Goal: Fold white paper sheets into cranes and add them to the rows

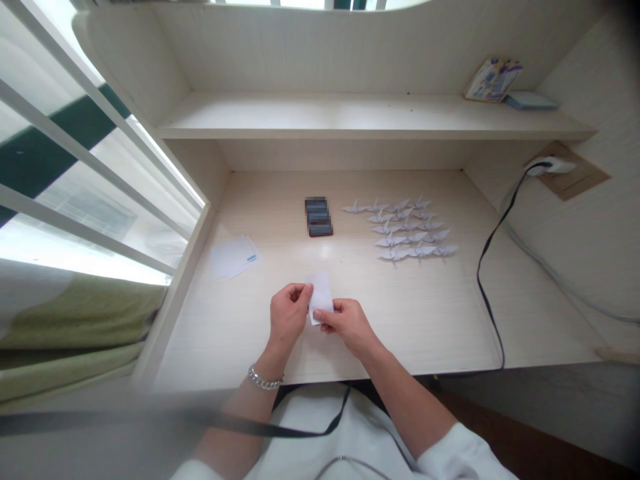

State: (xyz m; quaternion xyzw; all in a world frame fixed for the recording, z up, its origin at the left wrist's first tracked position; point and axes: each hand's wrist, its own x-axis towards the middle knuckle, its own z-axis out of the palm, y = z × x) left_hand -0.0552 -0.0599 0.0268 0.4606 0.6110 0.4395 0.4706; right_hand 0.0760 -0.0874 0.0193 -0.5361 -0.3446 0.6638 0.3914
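Observation:
A narrow white piece of paper (321, 293), apparently folded, is held between my two hands above the desk. My left hand (290, 312) pinches its left edge with thumb and fingers. Lower down, my right hand (349, 323) grips the right edge, thumb on top and fingers beneath. Several white paper cranes (413, 233) stand in rows to the right. To the left lies a small stack of white paper sheets (233, 258) with a blue mark at one corner. Straight ahead rests a dark phone-like object (319, 217), its face blurred.
A black cable (483, 267) runs from a plug (550, 165) in the right wall down across the desk. Above the back of the desk is a shelf (300, 113) holding a small box (494, 80). Railings border the left side. A dark strap crosses the lower left.

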